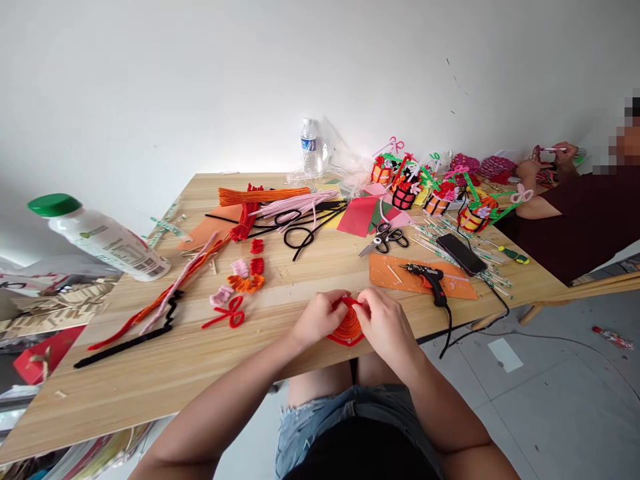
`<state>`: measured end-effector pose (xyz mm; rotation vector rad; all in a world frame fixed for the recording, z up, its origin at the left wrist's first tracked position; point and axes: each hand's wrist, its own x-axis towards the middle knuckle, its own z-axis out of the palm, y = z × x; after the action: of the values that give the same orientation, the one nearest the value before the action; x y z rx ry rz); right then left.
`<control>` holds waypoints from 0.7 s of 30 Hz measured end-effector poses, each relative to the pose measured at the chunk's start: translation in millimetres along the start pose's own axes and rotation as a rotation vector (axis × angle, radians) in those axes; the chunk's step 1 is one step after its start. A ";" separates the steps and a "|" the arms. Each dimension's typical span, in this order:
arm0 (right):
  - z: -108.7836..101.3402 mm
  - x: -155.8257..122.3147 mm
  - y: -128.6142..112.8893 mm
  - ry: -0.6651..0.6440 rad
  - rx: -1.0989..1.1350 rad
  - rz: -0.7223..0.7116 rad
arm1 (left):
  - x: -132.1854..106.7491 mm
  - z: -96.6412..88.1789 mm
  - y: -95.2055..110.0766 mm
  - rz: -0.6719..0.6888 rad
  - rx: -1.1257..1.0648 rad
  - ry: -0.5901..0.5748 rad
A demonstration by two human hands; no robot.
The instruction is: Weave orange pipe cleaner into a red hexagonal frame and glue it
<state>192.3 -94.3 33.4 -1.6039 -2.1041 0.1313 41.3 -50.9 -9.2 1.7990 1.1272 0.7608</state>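
Note:
Both my hands meet at the near edge of the wooden table (200, 360). My left hand (320, 318) and my right hand (385, 323) are closed around a small orange and red pipe-cleaner basket (347, 329), fingers pinching its red rim. Just right of my hands lies a black glue gun (429, 279) on an orange foam sheet (390, 275). To the left lie small pipe-cleaner pieces: a red loop (229, 315), pink curls (221, 294) and an orange coil (246, 284).
Bundles of orange, pink, red and black pipe cleaners (280, 203), scissors (384, 239), a phone (461, 253), finished little baskets (435, 190) and a water bottle (309, 145) fill the far side. A green-capped bottle (100, 239) lies at left. Another person (575, 207) works at the right end.

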 end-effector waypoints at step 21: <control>7.7 -19.1 11.1 0.116 -0.014 0.061 | 5.7 2.7 -3.0 -0.218 -0.341 0.200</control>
<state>202.5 -107.0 16.6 -1.6445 -1.9732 0.0425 44.6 -46.0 -12.7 1.3156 1.2163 0.9520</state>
